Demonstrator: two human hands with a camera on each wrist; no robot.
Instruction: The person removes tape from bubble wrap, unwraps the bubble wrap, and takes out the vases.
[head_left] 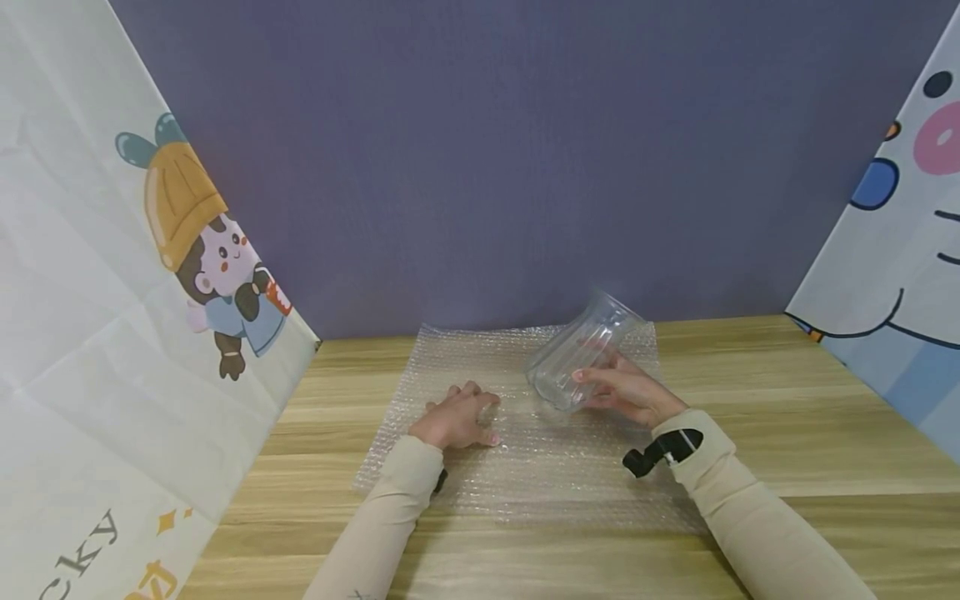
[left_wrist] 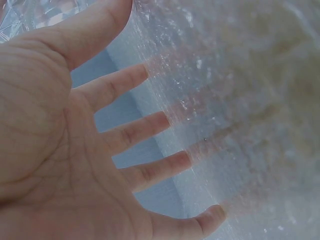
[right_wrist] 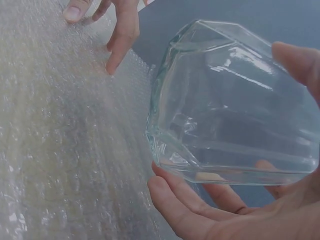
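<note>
A clear glass vase [head_left: 557, 367] with faceted sides is tilted above the bubble wrap, its mouth pointing up and to the right. My right hand [head_left: 628, 390] grips it around the side; in the right wrist view the thumb and fingers lie on opposite sides of the vase [right_wrist: 220, 110]. A transparent sheet of bubble wrap [head_left: 540, 483] is spread flat on the table. Over its left part is my left hand [head_left: 459, 417], palm down with fingers spread. The left wrist view has these fingertips [left_wrist: 159, 120] against the bubble wrap [left_wrist: 250, 100], holding nothing.
The wooden table [head_left: 787, 400] reaches back to a purple-grey panel [head_left: 525, 167]. White sheets with cartoon prints, a left one [head_left: 97, 275] and a right one [head_left: 922, 275], border both sides. A black wrist mount [head_left: 663, 450] sits on the right sleeve.
</note>
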